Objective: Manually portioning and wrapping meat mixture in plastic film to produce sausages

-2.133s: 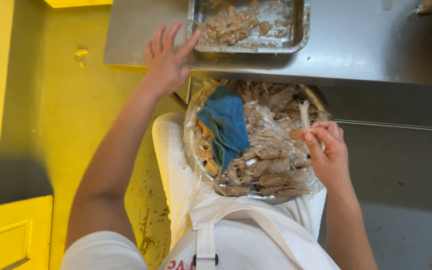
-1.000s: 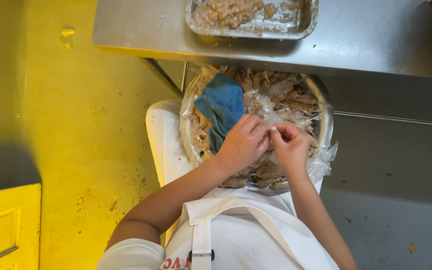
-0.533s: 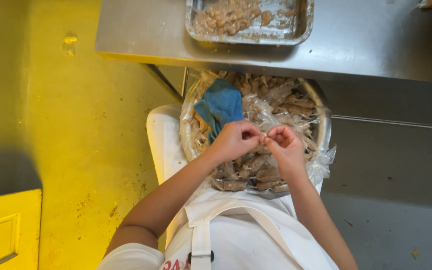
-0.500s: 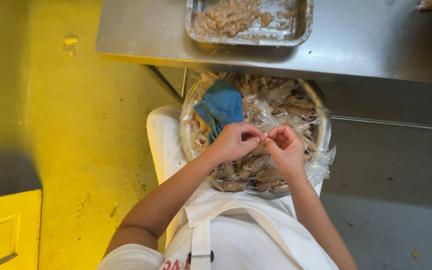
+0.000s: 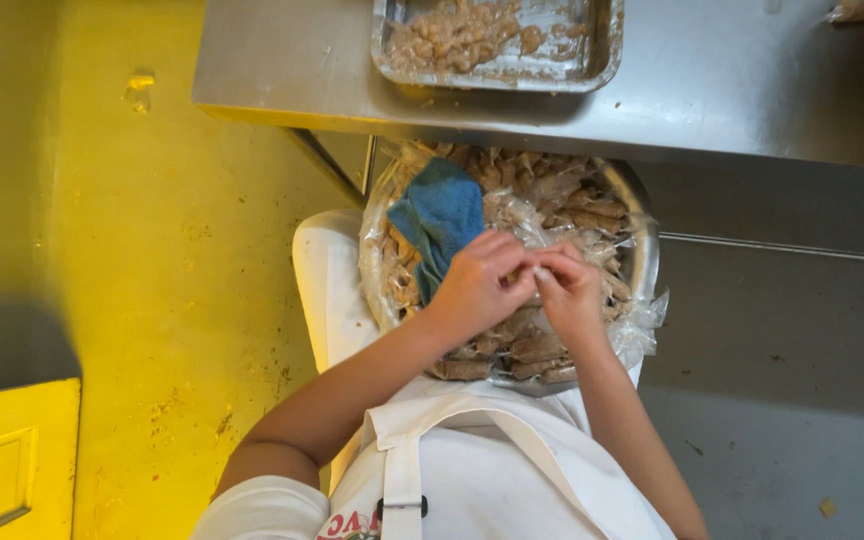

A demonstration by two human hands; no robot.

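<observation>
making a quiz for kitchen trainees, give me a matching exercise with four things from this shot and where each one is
Things:
1. blue cloth
2. metal tray
3. round bowl
4. left hand

Places:
A. on the steel table top, holding pale peeled pieces
B. on the person's lap, lined with clear plastic
C. lying on the bowl's left side
D. over the bowl, fingertips meeting the right hand

Pairs: 1-C, 2-A, 3-B, 4-D
</observation>
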